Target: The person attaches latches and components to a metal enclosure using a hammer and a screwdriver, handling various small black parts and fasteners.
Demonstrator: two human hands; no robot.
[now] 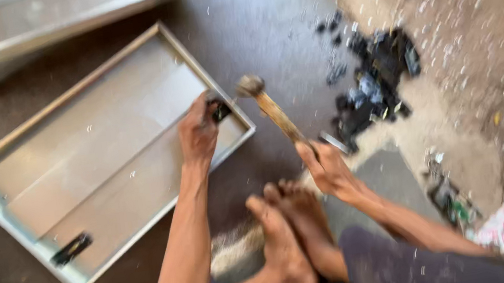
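I see my right hand clenched around the lower end of one wooden-handled hammer, its metal head raised just beside my left hand. That hand pinches a small dark fitting against the near rim of one shallow rectangular grey metal tray lying on the floor. A second such tray lies beyond. My two bare feet rest between my arms.
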